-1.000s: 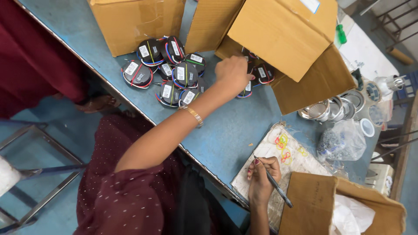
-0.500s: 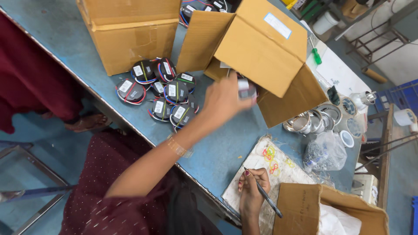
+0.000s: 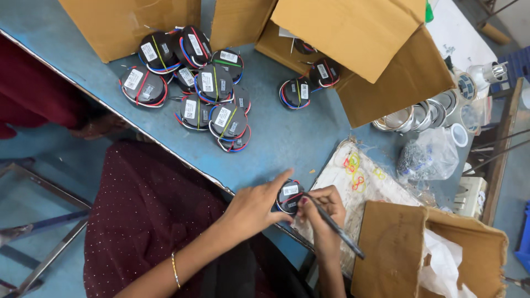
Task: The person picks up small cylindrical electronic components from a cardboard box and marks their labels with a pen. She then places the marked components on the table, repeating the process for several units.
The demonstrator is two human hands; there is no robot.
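Observation:
My left hand (image 3: pixel 255 207) grips a round black unit (image 3: pixel 289 195) with a white label and coloured wires, held at the near edge of the blue table (image 3: pixel 276 138). My right hand (image 3: pixel 324 208) holds a dark pen (image 3: pixel 338 227) and rests against the same unit. A pile of several similar black units (image 3: pixel 201 91) lies at the upper left of the table. Two more black units (image 3: pixel 309 83) lie at the mouth of a tipped open cardboard box (image 3: pixel 359 49).
A closed cardboard box (image 3: pixel 127 22) stands at the far left. A worn sheet with coloured rubber bands (image 3: pixel 359 176) lies by my right hand. Metal rings (image 3: pixel 414 117), a clear bag of small parts (image 3: pixel 428 157) and another open box (image 3: pixel 430 254) sit to the right.
My left hand has drawn back from the open box to the near table edge, bringing one black unit with it. My right hand with the pen now meets that unit.

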